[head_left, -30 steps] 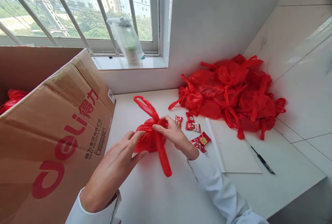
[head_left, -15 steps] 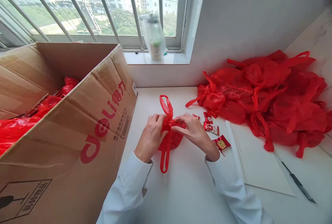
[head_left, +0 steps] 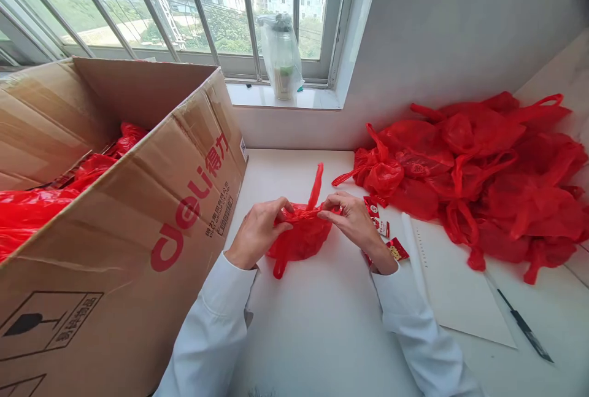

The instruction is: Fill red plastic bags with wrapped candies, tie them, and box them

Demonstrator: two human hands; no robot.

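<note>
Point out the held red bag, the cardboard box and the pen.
red bag (head_left: 301, 238), head view, on its bulging body between the hands.
cardboard box (head_left: 138, 213), head view, on its printed side wall.
pen (head_left: 524, 326), head view, on its dark barrel.

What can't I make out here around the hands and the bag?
Head view only:
- Inside of the small red bag: hidden by its plastic and both hands, left and right.
- Candy packets: partly behind the right hand, print too small.
- Cardboard box: cut off at the left edge.

Red bag (head_left: 301, 234), brown box (head_left: 138, 200) with red lettering, white table (head_left: 317, 323).
</note>
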